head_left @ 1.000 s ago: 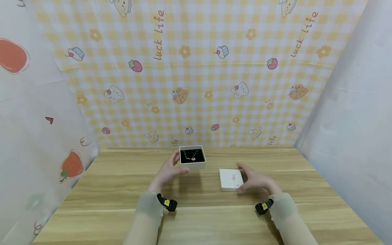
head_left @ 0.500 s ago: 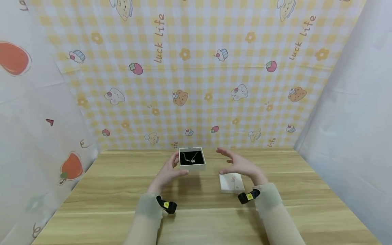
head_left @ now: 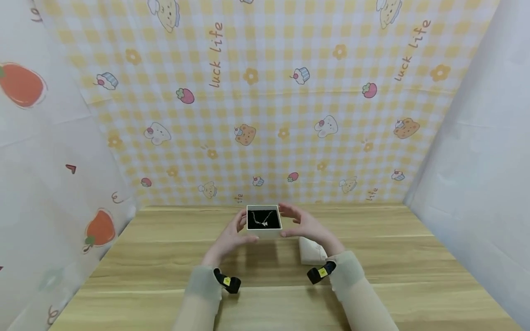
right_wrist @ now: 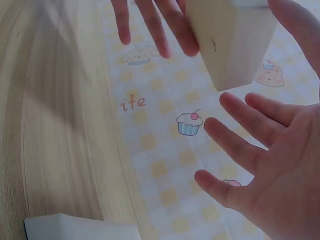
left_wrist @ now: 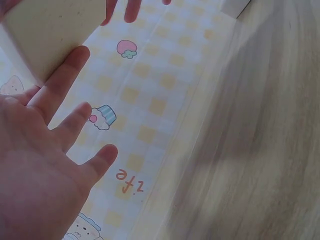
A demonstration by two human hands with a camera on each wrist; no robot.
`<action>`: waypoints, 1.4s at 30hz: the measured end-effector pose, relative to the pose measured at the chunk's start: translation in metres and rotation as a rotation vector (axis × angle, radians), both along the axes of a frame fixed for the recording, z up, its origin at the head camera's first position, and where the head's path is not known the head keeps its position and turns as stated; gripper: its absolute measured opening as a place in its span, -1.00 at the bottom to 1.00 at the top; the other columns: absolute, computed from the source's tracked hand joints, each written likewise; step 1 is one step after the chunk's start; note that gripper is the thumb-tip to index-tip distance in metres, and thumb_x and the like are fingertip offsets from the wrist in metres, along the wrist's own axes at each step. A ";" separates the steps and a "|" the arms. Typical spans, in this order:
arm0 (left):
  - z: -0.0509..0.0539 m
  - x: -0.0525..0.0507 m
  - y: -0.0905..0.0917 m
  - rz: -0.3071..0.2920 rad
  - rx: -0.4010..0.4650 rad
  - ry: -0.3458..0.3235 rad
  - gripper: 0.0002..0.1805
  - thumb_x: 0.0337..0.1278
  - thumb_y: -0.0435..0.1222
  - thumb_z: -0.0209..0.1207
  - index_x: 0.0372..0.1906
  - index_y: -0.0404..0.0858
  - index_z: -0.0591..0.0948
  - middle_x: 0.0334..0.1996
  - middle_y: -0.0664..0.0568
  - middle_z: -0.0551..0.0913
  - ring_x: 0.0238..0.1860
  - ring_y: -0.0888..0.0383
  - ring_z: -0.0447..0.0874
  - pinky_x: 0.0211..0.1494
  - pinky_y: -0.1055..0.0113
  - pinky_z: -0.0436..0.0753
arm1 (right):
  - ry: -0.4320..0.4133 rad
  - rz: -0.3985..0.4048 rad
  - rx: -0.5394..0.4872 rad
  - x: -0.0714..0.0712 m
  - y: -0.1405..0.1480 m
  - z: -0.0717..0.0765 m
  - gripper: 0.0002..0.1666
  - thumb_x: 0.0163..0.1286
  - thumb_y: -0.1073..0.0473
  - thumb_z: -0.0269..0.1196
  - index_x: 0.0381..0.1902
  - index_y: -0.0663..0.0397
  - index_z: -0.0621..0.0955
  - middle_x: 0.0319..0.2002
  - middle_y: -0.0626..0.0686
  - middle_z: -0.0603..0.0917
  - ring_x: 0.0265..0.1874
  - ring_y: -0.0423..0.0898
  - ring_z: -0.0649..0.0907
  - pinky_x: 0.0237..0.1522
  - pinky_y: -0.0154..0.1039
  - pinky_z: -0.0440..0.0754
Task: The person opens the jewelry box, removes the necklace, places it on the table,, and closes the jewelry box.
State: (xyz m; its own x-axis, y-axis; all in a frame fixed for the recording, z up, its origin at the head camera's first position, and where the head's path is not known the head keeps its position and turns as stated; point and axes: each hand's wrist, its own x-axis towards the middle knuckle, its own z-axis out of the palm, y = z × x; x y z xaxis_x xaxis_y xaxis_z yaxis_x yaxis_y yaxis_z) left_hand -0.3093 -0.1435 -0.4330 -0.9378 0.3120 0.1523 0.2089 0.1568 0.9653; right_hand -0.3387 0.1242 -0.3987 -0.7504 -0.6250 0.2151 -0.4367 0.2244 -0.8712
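A small white jewelry box (head_left: 269, 234), uncovered, is held above the table by my left hand (head_left: 225, 240), thumb at the front and fingers at the back. A silver chain necklace (head_left: 264, 224) with a small pendant lies on the box's black insert. The left wrist view shows the box's pale underside (left_wrist: 55, 35) above my left fingers. At the box's right side is my right hand (head_left: 312, 228), fingers spread and thumb extended; whether it touches the box I cannot tell. Behind my right wrist, the white box lid (head_left: 309, 252) lies on the table, partly hidden.
The wooden table (head_left: 165, 266) runs back to a yellow checked cloth (head_left: 265, 110) hung as a backdrop. White cloths (head_left: 468, 151) hang on both sides. Each wrist carries a black camera strap (head_left: 320, 272).
My right hand has left the lid and moved left and up to the box's right side. The lid stays on the table. My left hand keeps holding the box in nearly the same place.
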 end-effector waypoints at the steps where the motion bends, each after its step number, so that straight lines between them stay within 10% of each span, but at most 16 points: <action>1: 0.000 0.000 0.000 -0.001 -0.002 0.003 -0.06 -0.11 -0.30 0.43 0.43 -0.07 0.22 0.38 -0.10 0.33 0.44 -0.15 0.09 0.33 -0.36 -0.04 | -0.008 -0.005 -0.012 0.001 0.000 0.000 0.02 0.14 0.14 0.45 0.47 0.16 0.19 0.38 0.21 0.31 0.35 0.16 0.32 0.33 0.23 0.13; 26: -0.001 -0.001 0.001 -0.050 -0.072 0.028 -0.02 -0.08 -0.30 0.41 0.48 -0.16 0.15 0.42 -0.19 0.24 0.43 -0.20 0.11 0.35 -0.31 0.00 | -0.017 -0.040 -0.011 -0.001 -0.004 -0.005 -0.03 0.09 0.27 0.46 0.42 0.23 0.26 0.31 0.21 0.38 0.20 0.11 0.41 0.16 0.07 0.43; 37: 0.002 -0.001 0.002 -0.033 -0.111 0.033 0.05 -0.10 -0.26 0.43 0.51 -0.20 0.09 0.44 -0.20 0.18 0.42 -0.24 0.10 0.39 -0.18 0.09 | -0.041 -0.034 -0.023 0.017 -0.006 0.017 -0.04 0.08 0.38 0.43 0.39 0.39 0.23 0.27 0.34 0.37 0.21 0.23 0.39 0.20 0.19 0.36; 42: 0.000 0.000 0.002 -0.048 -0.079 0.041 0.04 -0.09 -0.31 0.41 0.51 -0.21 0.08 0.46 -0.18 0.16 0.45 -0.17 0.05 0.42 -0.13 0.06 | -0.038 -0.039 -0.023 0.003 -0.005 -0.001 -0.02 0.06 0.40 0.44 0.41 0.32 0.23 0.29 0.31 0.37 0.22 0.20 0.38 0.21 0.16 0.37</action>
State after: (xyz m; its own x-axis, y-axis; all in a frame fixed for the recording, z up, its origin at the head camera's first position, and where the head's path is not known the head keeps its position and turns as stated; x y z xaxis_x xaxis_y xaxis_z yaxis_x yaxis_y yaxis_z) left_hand -0.3089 -0.1415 -0.4327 -0.9150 0.3689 0.1636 0.2572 0.2208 0.9408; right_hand -0.3359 0.1191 -0.4000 -0.7821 -0.5903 0.1998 -0.3943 0.2205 -0.8921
